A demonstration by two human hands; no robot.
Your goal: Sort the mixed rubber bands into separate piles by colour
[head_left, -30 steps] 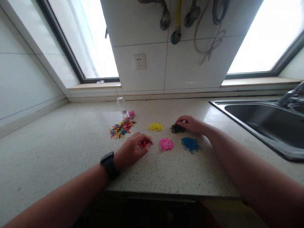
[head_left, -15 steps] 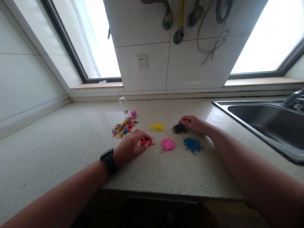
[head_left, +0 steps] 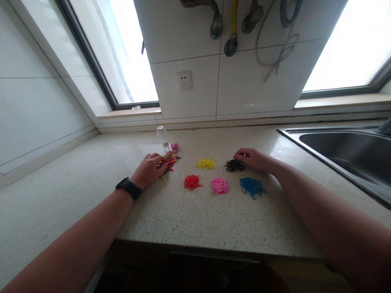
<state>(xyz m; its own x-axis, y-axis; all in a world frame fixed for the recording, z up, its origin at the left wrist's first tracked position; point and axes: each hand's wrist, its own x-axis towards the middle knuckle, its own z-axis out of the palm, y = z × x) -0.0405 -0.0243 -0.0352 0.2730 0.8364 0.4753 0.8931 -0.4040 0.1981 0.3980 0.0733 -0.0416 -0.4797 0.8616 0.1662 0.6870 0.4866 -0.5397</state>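
Note:
My left hand [head_left: 150, 167], a dark watch on its wrist, lies over the mixed pile of small coloured rubber bands [head_left: 172, 162] and hides part of it. Its fingers curve with a gap to the thumb, where some bands show. My right hand [head_left: 251, 158] rests at the far right edge of the black band pile [head_left: 234, 165]. Those fingers are bent together near the thumb; anything between the tips is too small to make out. Separate piles of yellow bands [head_left: 205, 163], red bands [head_left: 192, 182], pink bands [head_left: 220, 186] and blue bands [head_left: 252, 186] lie between and below the hands.
Behind the mixed pile stands a clear bottle [head_left: 162, 137], with a small pink object [head_left: 174, 146] beside it. A steel sink [head_left: 342, 142] is set into the speckled countertop [head_left: 195, 219] at the right. A socket [head_left: 184, 81] and pipes are on the tiled wall.
My left hand has moved left and away from the red pile to the mixed pile, leaving the red bands uncovered. My right hand stays by the black pile. The view has shifted slightly.

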